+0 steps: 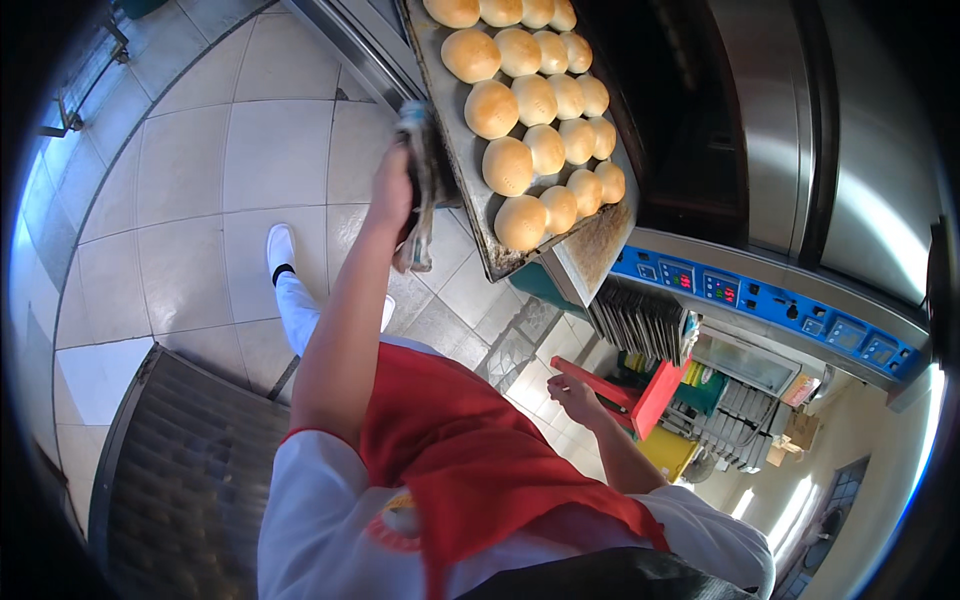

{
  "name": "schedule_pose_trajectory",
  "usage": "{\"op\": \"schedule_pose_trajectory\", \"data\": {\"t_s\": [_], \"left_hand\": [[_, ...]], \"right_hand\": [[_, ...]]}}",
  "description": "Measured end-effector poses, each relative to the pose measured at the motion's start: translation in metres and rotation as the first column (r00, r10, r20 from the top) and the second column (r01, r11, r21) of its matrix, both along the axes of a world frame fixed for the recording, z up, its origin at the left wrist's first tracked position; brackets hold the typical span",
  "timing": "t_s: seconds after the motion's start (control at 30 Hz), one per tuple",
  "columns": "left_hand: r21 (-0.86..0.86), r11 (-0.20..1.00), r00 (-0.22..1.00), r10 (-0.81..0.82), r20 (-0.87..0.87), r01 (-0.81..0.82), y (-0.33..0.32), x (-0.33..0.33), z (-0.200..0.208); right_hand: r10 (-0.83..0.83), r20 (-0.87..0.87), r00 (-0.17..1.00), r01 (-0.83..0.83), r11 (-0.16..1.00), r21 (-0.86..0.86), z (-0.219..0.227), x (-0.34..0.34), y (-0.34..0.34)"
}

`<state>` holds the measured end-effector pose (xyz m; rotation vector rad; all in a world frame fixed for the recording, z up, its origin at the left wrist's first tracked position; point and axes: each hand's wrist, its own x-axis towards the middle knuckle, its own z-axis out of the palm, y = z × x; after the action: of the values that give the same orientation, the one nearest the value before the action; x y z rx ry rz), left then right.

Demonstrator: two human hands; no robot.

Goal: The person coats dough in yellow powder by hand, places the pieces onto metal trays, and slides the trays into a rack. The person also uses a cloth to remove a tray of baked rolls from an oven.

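Note:
A folded grey cloth (421,190) is gripped in my left hand (393,188), whose arm is stretched forward. It lies along the left side of a dark baking tray (492,262); whether it presses on the tray I cannot tell. Rows of golden round buns (535,100) fill the tray, which sits at the dark mouth of an oven (690,110). My right hand (574,396) hangs to the right of my red apron, away from the tray. Its fingers are curled closed, and nothing shows in them.
A blue control panel (760,300) runs along the oven front. Below it stand upright dark trays (640,322), and a red stand (655,398) is close to my right hand. At lower left lies a ribbed metal tray (190,480). The floor has pale tiles (180,270).

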<state>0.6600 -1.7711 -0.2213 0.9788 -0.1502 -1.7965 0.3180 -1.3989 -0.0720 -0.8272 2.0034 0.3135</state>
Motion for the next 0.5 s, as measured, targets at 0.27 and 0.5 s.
{"op": "schedule_pose_trajectory", "data": {"t_s": [0.27,0.5], "left_hand": [[-0.375,0.925,0.992,-0.012,0.128,0.06,0.016,-0.029,0.025],[0.264,0.964,0.923,0.089,-0.374,0.015,0.069,0.004,0.0]], "right_hand": [[-0.11,0.074,0.991,0.114,0.992,-0.051,-0.013,0.002,0.045],[-0.156,0.046,0.987,0.157,0.987,-0.024,-0.008,0.005,0.058]]}}
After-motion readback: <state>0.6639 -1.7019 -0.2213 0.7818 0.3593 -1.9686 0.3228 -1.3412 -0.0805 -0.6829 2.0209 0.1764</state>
